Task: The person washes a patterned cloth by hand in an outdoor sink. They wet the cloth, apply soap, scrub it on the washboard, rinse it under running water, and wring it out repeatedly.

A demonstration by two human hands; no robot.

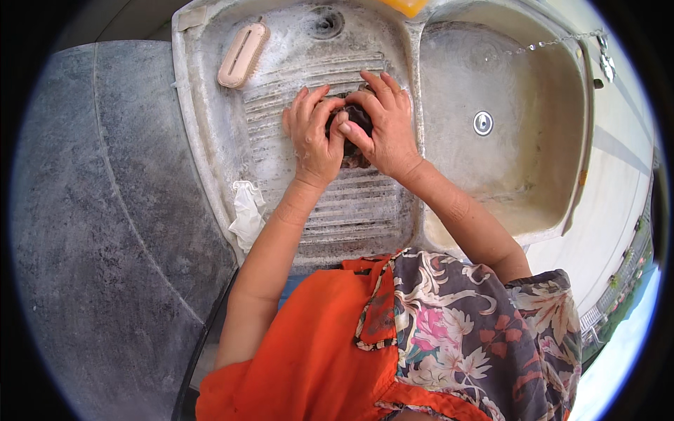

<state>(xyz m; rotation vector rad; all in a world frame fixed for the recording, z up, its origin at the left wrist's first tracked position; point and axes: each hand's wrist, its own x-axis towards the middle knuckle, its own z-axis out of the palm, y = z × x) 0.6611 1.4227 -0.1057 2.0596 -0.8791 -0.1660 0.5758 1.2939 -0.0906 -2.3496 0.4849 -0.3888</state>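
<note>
On the ribbed washboard (344,217) of a stone sink, both hands close around a dark, wet-looking bundle (359,117). It seems to be bunched cloth, with a brownish patterned part showing below; its exact kind is hard to make out. My left hand (316,137) grips it from the left, fingers curled over the top. From the right, my right hand (386,126) presses on it, its thumb meeting the left thumb over the bundle. Much of the bundle is hidden beneath the fingers.
A pinkish scrub brush (243,56) lies upper left, near a drain (326,23). A crumpled white cloth (247,214) rests on the left rim. The right basin (505,175) has a metal drain (483,123). An orange-yellow object (407,5) sits at the top edge.
</note>
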